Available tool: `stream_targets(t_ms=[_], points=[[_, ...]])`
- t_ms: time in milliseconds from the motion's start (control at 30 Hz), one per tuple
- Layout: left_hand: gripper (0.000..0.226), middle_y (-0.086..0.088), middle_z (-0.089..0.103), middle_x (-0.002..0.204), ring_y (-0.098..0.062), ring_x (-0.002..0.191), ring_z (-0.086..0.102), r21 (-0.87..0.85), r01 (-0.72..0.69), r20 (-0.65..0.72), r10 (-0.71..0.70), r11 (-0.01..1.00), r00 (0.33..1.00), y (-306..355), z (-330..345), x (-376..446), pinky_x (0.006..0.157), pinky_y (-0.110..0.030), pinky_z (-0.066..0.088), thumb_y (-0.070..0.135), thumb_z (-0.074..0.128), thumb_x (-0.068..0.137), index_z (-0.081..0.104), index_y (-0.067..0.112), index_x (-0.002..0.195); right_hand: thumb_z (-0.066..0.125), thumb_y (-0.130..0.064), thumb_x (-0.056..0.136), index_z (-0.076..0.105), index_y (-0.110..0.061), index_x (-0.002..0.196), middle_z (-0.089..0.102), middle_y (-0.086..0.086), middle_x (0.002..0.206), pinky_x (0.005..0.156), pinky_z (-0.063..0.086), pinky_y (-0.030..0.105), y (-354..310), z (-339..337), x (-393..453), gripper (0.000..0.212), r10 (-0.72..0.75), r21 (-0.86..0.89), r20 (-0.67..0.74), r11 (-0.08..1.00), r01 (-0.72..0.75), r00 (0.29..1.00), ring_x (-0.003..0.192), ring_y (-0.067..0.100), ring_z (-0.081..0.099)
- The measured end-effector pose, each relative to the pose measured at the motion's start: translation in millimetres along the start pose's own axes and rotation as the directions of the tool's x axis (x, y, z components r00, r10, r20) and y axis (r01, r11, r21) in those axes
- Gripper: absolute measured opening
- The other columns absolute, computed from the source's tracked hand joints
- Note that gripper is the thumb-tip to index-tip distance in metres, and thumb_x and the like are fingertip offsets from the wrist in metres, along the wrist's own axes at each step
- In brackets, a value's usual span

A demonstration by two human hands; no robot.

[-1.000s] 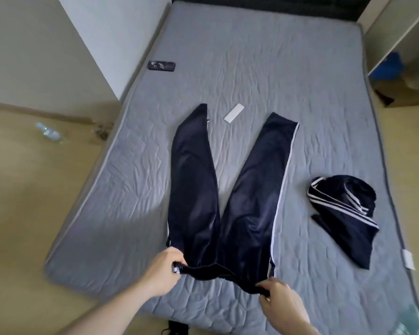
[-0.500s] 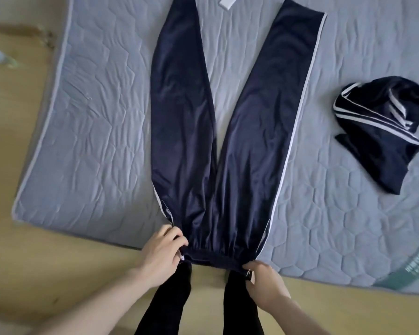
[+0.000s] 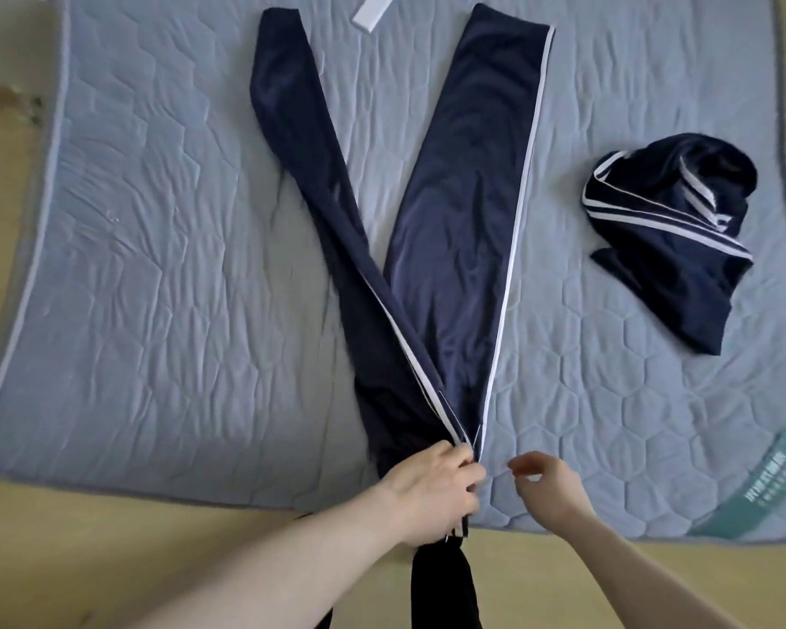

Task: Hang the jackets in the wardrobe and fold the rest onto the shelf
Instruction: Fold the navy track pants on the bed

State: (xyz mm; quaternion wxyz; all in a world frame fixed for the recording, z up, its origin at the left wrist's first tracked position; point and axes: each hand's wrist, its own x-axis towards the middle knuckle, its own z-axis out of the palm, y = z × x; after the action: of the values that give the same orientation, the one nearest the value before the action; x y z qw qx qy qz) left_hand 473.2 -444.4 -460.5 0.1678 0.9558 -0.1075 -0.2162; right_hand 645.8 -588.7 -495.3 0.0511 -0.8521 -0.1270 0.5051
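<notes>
Clearly the left hand [image 3: 432, 488] had its fingers curled round the gathered waistband of the trousers [image 3: 454, 206], pinching both sides together at the near edge of the mattress [image 3: 155, 265], probably so one leg could be laid over the other for folding. Just beside it, the right hand [image 3: 547, 490] hovered with loosely bent fingers, holding nothing and touching no cloth. From the waistband the two legs ran away in a V, flat on the quilting, their cuffs well apart. A crumpled second garment [image 3: 672, 238] lay to the right, apart from the trousers and near the mattress's right edge. Bare quilting on the left offered room to fold.
</notes>
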Motion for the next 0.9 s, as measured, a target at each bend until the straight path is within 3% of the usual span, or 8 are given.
stream_targets(t_ms=[133, 233, 300, 433, 600, 767, 833, 900], points=[[0.026, 0.011, 0.059, 0.125, -0.019, 0.112, 0.055, 0.004, -0.042, 0.197, 0.04, 0.999, 0.979, 12.1, 26.1, 33.5, 0.085, -0.03, 0.047, 0.022, 0.059, 0.096, 0.069, 0.032, 0.118, 0.057, -0.009, 0.095, 0.075, -0.022, 0.111, 0.074, -0.006, 0.1, 0.064, 0.048, 0.016, 9.2, 2.2, 13.8, 0.028, -0.001, 0.009, 0.017, 1.0, 0.0, 1.0, 0.083, 0.009, 0.064], [0.058, 0.006, 0.03, 0.162, -0.032, 0.107, 0.067, -0.283, 0.097, 0.278, -0.015, 0.954, 0.961, 4.2, 43.8, 38.5, 0.079, -0.041, 0.053, -0.002, 0.057, 0.091, 0.05, 0.022, 0.142, 0.058, -0.012, 0.096, 0.073, -0.024, 0.111, 0.074, -0.006, 0.1, 0.076, 0.047, 0.023, 6.9, 12.7, 21.7, 0.025, -0.004, 0.029, 0.045, 1.0, 0.003, 0.999, 0.093, 0.015, 0.067], [0.063, 0.013, 0.031, 0.159, -0.034, 0.109, 0.067, -0.556, 0.302, 0.188, -0.237, 0.774, 0.953, -8.0, 45.1, 30.5, 0.089, -0.045, 0.055, -0.004, 0.051, 0.086, 0.049, 0.028, 0.14, 0.059, -0.016, 0.098, 0.07, -0.027, 0.109, 0.074, -0.007, 0.099, 0.071, 0.048, 0.018, -0.6, 18.8, 24.8, 0.019, -0.016, 0.079, 0.057, 0.997, 0.012, 0.998, 0.091, 0.013, 0.071], [0.026, 0.019, 0.05, 0.115, -0.008, 0.083, 0.064, -0.75, 0.531, 0.017, -0.792, 0.393, 0.61, -64.9, 34.4, 17.5, 0.081, -0.041, 0.055, 0.023, 0.056, 0.088, 0.053, 0.038, 0.109, 0.064, -0.025, 0.096, 0.069, -0.033, 0.107, 0.074, -0.012, 0.094, 0.057, 0.043, 0.01, -28.4, 26.2, 28.3, 0.014, -0.094, 0.18, 0.03, 0.98, 0.088, 0.995, 0.071, 0.004, 0.069], [0.052, 0.013, 0.055, 0.116, -0.014, 0.092, 0.058, -0.83, 0.558, 0.115, -0.98, -0.003, 0.165, -174.1, 13.0, 27.5, 0.08, -0.031, 0.042, 0.047, 0.073, 0.081, 0.049, 0.028, 0.122, 0.078, -0.05, 0.084, 0.059, -0.042, 0.116, 0.065, -0.022, 0.104, 0.066, 0.045, 0.012, -67.5, 35.7, 36.6, 0.039, -0.166, 0.189, 0.0, 0.968, 0.163, 0.986, 0.078, -0.002, 0.066], [0.084, 0.004, 0.067, 0.11, -0.021, 0.093, 0.069, -0.823, 0.478, 0.372, -0.927, -0.306, 0.046, -247.6, -7.3, 57.6, 0.084, -0.035, 0.057, 0.064, 0.074, 0.074, 0.043, 0.019, 0.137, 0.077, -0.048, 0.084, 0.055, -0.039, 0.118, 0.062, -0.019, 0.101, 0.064, 0.042, 0.021, -96.6, 51.7, 56.5, 0.041, -0.191, 0.13, -0.002, 0.973, 0.189, 0.982, 0.087, 0.009, 0.063], [0.066, -0.004, 0.066, 0.115, -0.025, 0.087, 0.072, -0.846, 0.382, 0.415, -0.909, -0.372, 0.033, -260.9, -16.1, 70.5, 0.084, -0.042, 0.062, 0.05, 0.078, 0.079, 0.044, 0.017, 0.125, 0.07, -0.034, 0.09, 0.056, -0.038, 0.095, 0.059, -0.019, 0.077, 0.059, 0.04, 0.021, -104.0, 55.0, 58.6, 0.015, -0.197, 0.114, 0.012, 0.974, 0.195, 0.98, 0.075, 0.009, 0.058], [0.047, -0.003, 0.065, 0.113, -0.026, 0.089, 0.07, -0.899, 0.281, 0.356, -0.934, -0.337, 0.019, -266.7, -30.6, 82.8, 0.085, -0.041, 0.061, 0.031, 0.074, 0.083, 0.048, 0.016, 0.119, 0.06, -0.02, 0.089, 0.044, -0.032, 0.07, 0.05, -0.014, 0.057, 0.052, 0.037, 0.017, -107.0, 56.5, 57.8, 0.027, -0.201, 0.194, 0.026, 0.962, 0.193, 0.979, 0.057, 0.006, 0.047]])
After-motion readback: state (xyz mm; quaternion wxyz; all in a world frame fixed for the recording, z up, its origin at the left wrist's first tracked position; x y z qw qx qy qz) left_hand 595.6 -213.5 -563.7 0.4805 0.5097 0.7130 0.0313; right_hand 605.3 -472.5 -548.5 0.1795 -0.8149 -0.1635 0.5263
